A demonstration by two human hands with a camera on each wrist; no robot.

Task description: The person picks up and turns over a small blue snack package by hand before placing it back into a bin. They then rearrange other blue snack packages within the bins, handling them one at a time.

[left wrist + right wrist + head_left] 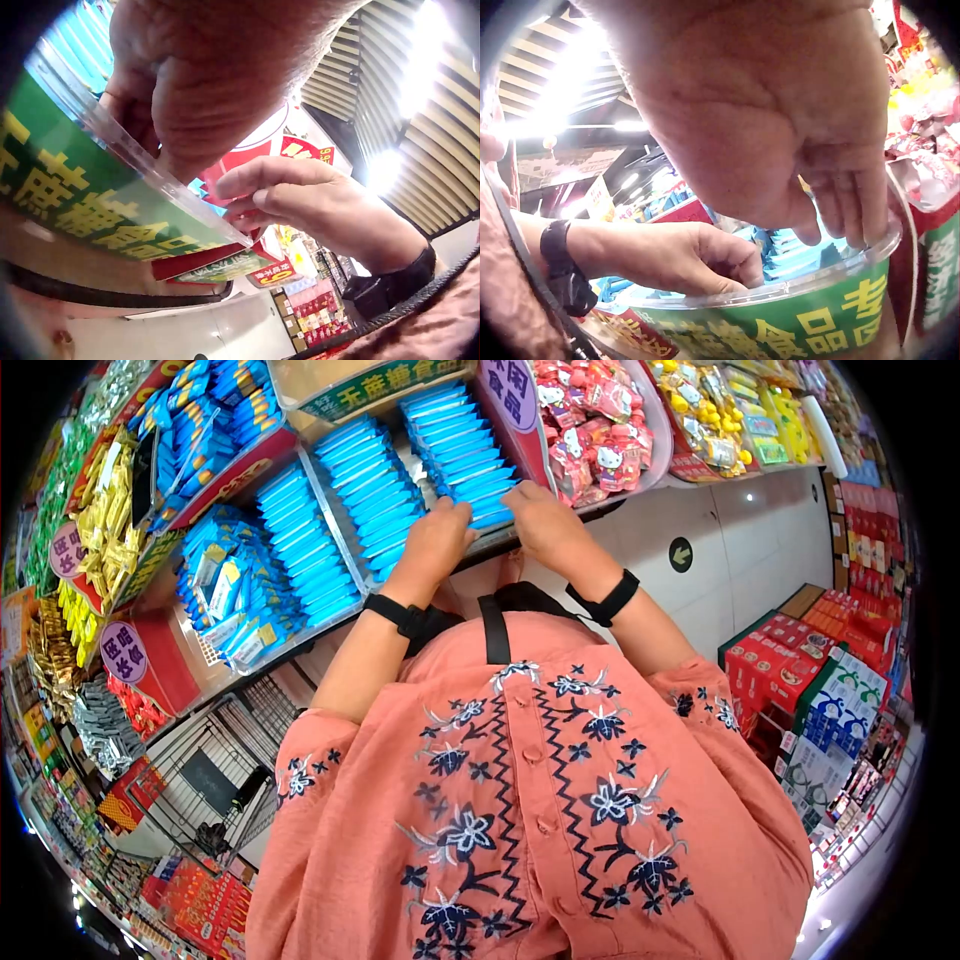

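Rows of blue packets stand on edge in a clear-fronted shelf bin with a green label. My left hand reaches over the bin's rim at the near end of the right-hand row. Its fingers curl down onto the packets, their tips hidden behind the rim. My right hand is just beside it at the same row end. Its fingers hang fairly straight into the bin and touch the packets. The two hands are almost together.
More blue packets fill the neighbouring bins to the left, with yellow snacks further left. Pink and red sweets lie in the bin on the right. A wire trolley stands below left, and red boxes are stacked lower right.
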